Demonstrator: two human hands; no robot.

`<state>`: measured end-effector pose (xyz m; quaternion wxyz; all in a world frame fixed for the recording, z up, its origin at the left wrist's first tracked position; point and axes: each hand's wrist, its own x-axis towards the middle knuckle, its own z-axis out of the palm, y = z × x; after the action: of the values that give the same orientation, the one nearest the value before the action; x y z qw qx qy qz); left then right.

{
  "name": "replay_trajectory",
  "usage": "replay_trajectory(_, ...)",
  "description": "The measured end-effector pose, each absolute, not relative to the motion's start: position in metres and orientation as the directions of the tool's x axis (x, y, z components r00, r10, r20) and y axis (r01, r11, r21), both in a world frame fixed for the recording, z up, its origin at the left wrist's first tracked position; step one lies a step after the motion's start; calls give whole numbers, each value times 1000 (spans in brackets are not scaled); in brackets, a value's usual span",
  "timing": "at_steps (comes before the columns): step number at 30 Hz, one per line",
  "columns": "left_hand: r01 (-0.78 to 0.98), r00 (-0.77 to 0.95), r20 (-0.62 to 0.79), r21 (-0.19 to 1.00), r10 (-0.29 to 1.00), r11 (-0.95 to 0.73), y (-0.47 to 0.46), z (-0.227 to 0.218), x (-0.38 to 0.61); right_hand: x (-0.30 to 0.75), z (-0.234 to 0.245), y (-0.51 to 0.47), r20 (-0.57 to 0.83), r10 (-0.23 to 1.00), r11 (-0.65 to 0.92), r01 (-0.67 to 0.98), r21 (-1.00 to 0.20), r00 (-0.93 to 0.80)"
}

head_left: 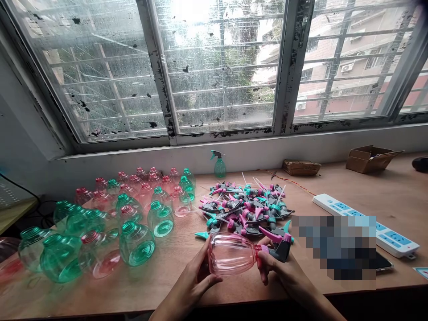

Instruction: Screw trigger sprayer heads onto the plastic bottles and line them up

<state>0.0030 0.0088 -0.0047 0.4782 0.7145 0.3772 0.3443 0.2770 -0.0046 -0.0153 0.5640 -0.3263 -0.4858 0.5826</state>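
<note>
A clear pink spray bottle (230, 255) lies on its side in the air above the table's front part, its base to the left. My left hand (202, 272) is closed around the base end. At the neck, my right hand (272, 263) grips the pink collar of a grey-and-pink trigger sprayer head (282, 245), which sits on the bottle's mouth. How tightly the head is seated I cannot tell. Just behind the bottle lies a heap of loose trigger sprayer heads (247, 209) in grey, pink and teal, with thin tubes sticking out.
Many open pink and green bottles (137, 245) stand on the left of the wooden table (160, 292). A green bottle with sprayer (220, 167) stands by the wall. To the right are a power strip (364, 223), a blurred-out patch over a phone (384, 263), and cardboard boxes (369, 159).
</note>
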Motion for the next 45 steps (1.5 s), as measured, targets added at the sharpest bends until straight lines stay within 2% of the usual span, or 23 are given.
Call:
replay_trajectory(9,175,503,98,962,859,-212,2,15,10,277,-15,-6,165,976,107,-340,-934,-144)
replay_trajectory(19,142,457,47,982,888,-125,1,2,5,276,-14,-5,160,975,101,-338,-936,-151)
replay_trajectory(28,142,481,55,980,875,-140,4,-7,5,278,-14,-6,136,978,75,-337,-938,-159)
replay_trajectory(40,110,510,10,991,860,-77,4,-5,4,278,-15,-6,120,979,64,-312,-948,-164)
replay_trajectory(45,112,499,69,983,864,-144,6,-4,5,277,-14,-5,124,978,66,-318,-946,-166)
